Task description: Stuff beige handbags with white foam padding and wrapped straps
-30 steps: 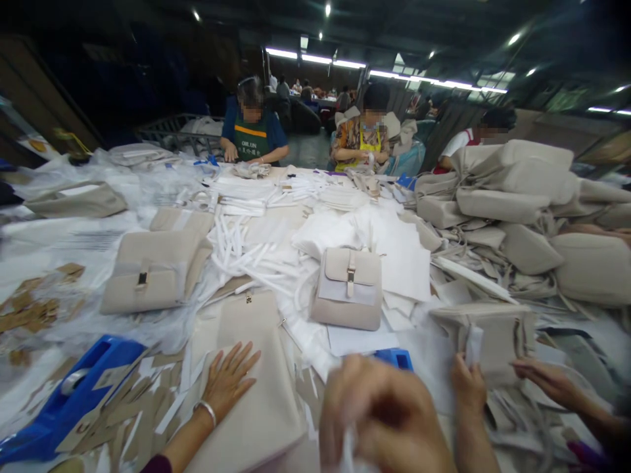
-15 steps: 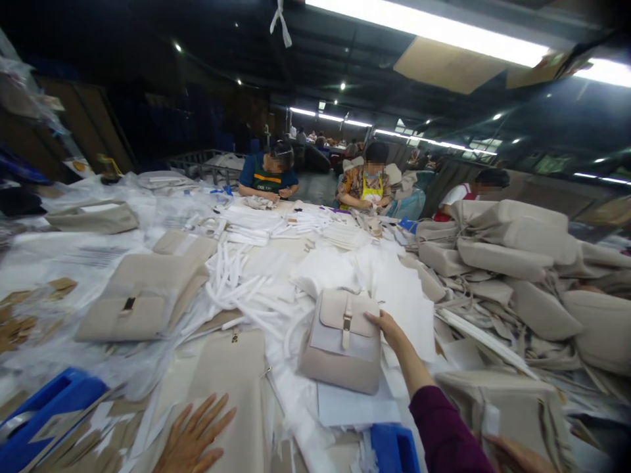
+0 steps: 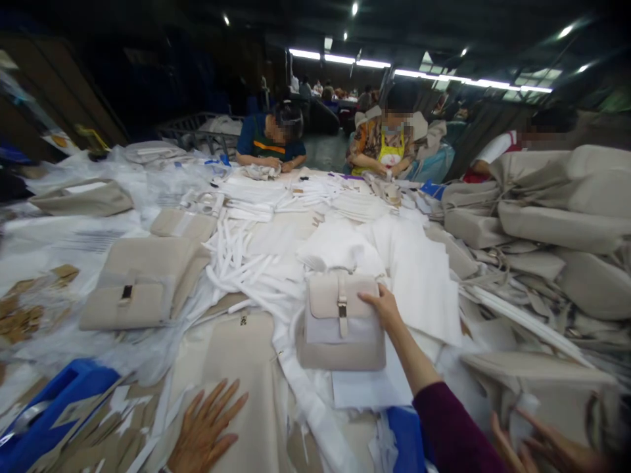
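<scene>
From where I stand, the right hand has its grip closed on the upper right corner of a small beige bag, thumb on the front flap, the other fingers mostly hidden behind. The left hand grips nothing: its fingers are spread on a larger beige bag lying flat. The small bag sits near the middle of the spread, just above a pale sheet, between white strips and layered white sheets. A blue tape dispenser lies to the left, a heap of beige bags to the right. Across from us two people in aprons bend over handwork, under strip lights. A co-worker's hands are at lower right. The right arm, in a purple sleeve, reaches forward and inward; the left palm faces down.
</scene>
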A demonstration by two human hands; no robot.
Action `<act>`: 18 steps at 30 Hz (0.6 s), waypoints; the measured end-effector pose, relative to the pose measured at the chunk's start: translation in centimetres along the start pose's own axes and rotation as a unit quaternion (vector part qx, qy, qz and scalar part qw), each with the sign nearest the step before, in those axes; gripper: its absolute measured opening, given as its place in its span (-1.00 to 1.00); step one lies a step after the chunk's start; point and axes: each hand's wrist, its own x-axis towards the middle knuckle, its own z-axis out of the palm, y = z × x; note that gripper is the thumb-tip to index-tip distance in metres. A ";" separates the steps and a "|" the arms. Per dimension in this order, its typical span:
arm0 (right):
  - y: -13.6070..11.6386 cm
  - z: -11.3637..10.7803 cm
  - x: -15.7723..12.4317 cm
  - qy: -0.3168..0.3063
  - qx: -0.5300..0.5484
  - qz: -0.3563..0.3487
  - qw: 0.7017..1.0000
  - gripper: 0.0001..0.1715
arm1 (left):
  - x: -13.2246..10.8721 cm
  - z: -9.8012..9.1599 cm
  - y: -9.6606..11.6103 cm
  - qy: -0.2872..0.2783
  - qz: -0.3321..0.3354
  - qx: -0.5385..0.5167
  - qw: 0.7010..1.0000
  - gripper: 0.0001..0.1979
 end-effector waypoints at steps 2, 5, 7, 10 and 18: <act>-0.4 1.9 1.8 -0.005 -0.002 -0.009 1.000 -0.45 | 0.2 -0.1 -0.1 -0.013 -0.004 -0.010 1.000 -0.51; -0.8 4.5 5.5 -0.001 -0.019 -0.025 0.999 -0.50 | 0.6 -0.3 -0.2 -0.018 0.006 -0.034 0.999 -0.53; -1.0 6.1 7.9 0.000 -0.037 -0.041 0.998 -0.51 | 0.8 -0.3 -0.3 -0.016 0.006 -0.048 0.999 -0.53; -1.8 7.7 10.5 0.003 -0.074 -0.066 0.995 -0.55 | 0.9 -0.5 -0.1 -0.012 -0.007 -0.058 0.998 -0.49; -0.8 4.3 1.7 0.099 -0.311 -0.172 0.929 -0.45 | 0.8 -0.4 0.1 0.005 0.000 -0.052 0.999 -0.47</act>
